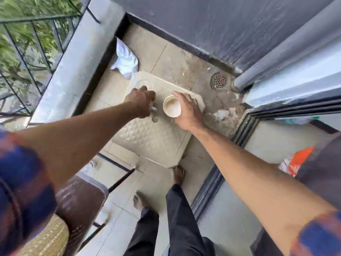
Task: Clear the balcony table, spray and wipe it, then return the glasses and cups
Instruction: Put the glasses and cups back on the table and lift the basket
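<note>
Right hand [186, 111] gripping round cream ceramic cup [172, 108] above beige plastic table [153, 139], left hand [141, 100] closed beside it on something small, unclear

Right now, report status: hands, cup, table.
Right hand gripping the cream cup over the table. Left hand closed on something small and pale, unclear what. Crumpled paper on the floor beyond the table, not in the way.
</note>
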`<action>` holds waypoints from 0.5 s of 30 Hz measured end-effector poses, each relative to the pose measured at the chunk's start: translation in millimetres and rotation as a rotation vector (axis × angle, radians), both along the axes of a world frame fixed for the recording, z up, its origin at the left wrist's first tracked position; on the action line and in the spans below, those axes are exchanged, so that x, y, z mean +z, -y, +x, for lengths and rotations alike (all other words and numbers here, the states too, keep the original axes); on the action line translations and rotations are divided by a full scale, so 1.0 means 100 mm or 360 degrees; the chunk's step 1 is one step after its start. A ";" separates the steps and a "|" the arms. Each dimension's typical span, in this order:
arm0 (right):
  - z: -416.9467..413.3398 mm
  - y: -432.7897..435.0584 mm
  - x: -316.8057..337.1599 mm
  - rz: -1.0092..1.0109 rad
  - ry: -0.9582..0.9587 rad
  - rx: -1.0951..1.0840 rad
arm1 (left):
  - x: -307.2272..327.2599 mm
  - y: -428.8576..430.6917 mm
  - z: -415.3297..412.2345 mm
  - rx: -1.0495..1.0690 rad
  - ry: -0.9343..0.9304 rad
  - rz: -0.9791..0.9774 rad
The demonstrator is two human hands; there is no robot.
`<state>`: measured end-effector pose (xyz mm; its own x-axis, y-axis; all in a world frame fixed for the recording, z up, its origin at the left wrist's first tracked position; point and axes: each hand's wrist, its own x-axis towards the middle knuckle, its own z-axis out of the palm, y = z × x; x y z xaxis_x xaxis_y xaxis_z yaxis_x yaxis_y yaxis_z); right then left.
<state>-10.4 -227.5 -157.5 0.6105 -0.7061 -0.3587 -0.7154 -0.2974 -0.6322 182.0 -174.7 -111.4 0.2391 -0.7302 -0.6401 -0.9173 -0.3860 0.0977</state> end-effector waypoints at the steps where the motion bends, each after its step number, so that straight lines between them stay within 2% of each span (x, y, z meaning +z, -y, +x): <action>1: 0.00 -0.01 0.03 0.0003 0.0005 -0.0042 | 0.01 -0.03 -0.02 0.0017 -0.0009 -0.0012; 8: -0.07 0.06 0.49 0.0086 0.0067 -0.0061 | 0.53 -0.02 0.00 0.0166 -0.0164 -0.0231; 11: 0.05 0.19 0.88 0.0173 0.0068 -0.0126 | 1.08 0.03 0.14 0.0168 -0.0227 -0.0307; 15: 0.41 0.32 1.65 0.0080 0.0205 -0.0084 | 2.03 -0.07 0.53 0.0264 -0.0224 -0.0588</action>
